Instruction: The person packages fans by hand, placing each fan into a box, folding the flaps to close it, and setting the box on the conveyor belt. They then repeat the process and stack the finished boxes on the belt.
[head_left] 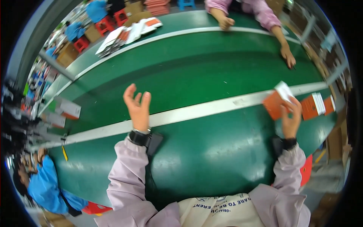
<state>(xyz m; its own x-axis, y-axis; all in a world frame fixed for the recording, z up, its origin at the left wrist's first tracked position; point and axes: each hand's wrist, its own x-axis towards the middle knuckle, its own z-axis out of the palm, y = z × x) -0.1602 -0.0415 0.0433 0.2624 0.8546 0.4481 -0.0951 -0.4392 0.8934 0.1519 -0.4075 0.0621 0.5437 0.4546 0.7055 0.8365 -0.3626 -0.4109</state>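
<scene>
My right hand (292, 118) grips a small orange and white box (273, 106) by its near right side. The box is tilted over the white rail (196, 112) and slightly blurred. Just to its right, a second orange and white box (312, 107) stands on the green table, with another orange box (329, 104) beyond it. Raised over the rail and the green belt (196, 72), my left hand (138, 109) holds nothing, its fingers apart and curved. Both wrists wear black bands with a dark device attached.
Across the belt, a co-worker in pink rests a closed hand (227, 23) and reaches with the other hand (288, 56). White and orange boxes (70, 108) stand at left. A yellow cutter (65, 153) lies near a person in blue (45, 185). Flat cartons (124, 34) lie at the back.
</scene>
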